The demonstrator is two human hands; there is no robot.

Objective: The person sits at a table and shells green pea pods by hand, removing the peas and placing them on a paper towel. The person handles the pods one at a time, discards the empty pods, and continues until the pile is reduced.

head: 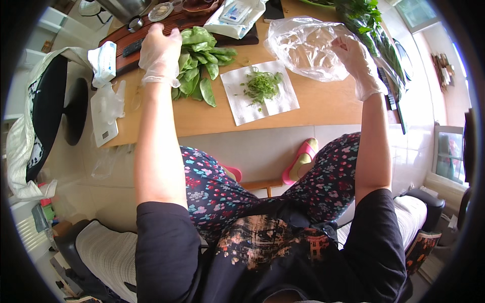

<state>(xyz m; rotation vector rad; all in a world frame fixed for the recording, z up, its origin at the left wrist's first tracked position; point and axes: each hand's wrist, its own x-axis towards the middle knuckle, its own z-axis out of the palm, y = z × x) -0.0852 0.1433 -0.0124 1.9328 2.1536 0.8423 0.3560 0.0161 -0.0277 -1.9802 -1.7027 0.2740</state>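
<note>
My left hand [161, 51], in a clear disposable glove, is at the left edge of a pile of flat green bean pods [193, 64] on the wooden table [197, 121]. Its thumb and fingers are apart, with nothing visible between them. My right hand [354, 64], gloved too, has curled fingers over the right side of a clear plastic bag [303, 49] spread wide on the table. Whether those fingers pinch the film is unclear. A white paper towel [242, 111] between the hands bears a small heap of thin green strings and trimmings [263, 87].
A tissue pack [104, 62], a loose clear glove [110, 100] and a white kitchen scale [100, 117] sit at left. Behind lies a dark wooden tray [121, 41] with a wipes packet [237, 17]. Bagged leafy greens [373, 41] and a remote control [386, 89] are at right.
</note>
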